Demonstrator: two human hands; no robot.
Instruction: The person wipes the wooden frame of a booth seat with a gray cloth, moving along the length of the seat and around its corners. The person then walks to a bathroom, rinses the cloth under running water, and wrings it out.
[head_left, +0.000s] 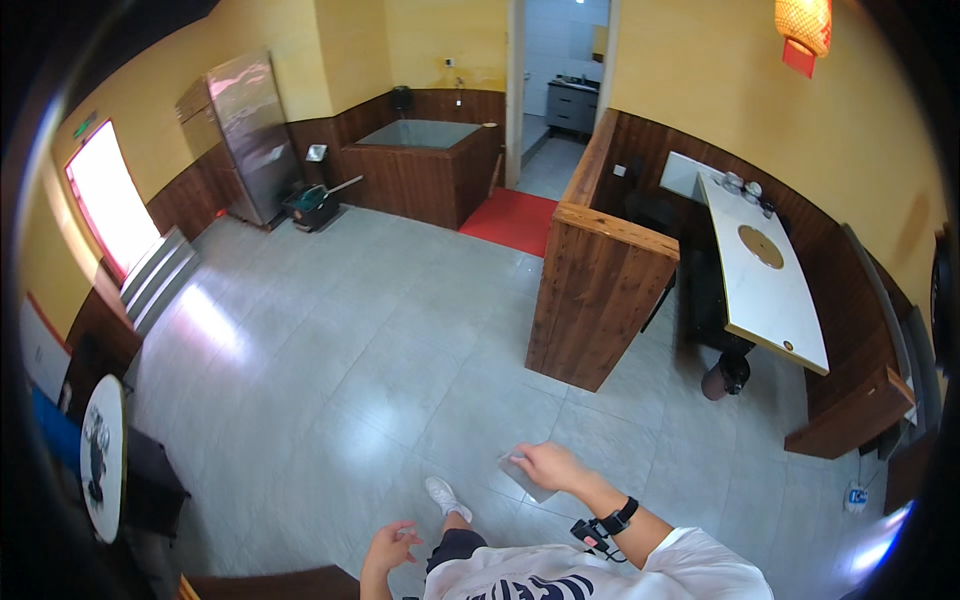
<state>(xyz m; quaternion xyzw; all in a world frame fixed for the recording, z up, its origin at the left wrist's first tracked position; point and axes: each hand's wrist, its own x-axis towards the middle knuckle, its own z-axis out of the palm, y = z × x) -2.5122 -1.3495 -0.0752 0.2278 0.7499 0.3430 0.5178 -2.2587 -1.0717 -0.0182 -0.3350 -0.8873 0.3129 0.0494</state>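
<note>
My right hand (553, 466) is held out in front of my body. It grips a thin, flat grey sheet (538, 491) by its upper edge; whether this is cloth or plastic cannot be told. The sheet hangs above the grey tiled floor (420, 337). My left hand (391, 546) hangs low beside my dark shorts, with its fingers apart and nothing in it. A white shoe (442, 495) shows on the floor between the two hands. On my right wrist sits a black strap with a small device (592, 534).
Ahead stands a wooden partition (592, 300), with a white table (765, 285) and a bin (725, 376) behind it. Farther off are a red mat (514, 220), a wood-clad basin (412, 180), a mop bucket (313, 206) and a steel cabinet (251, 142). A round table (112, 450) stands left.
</note>
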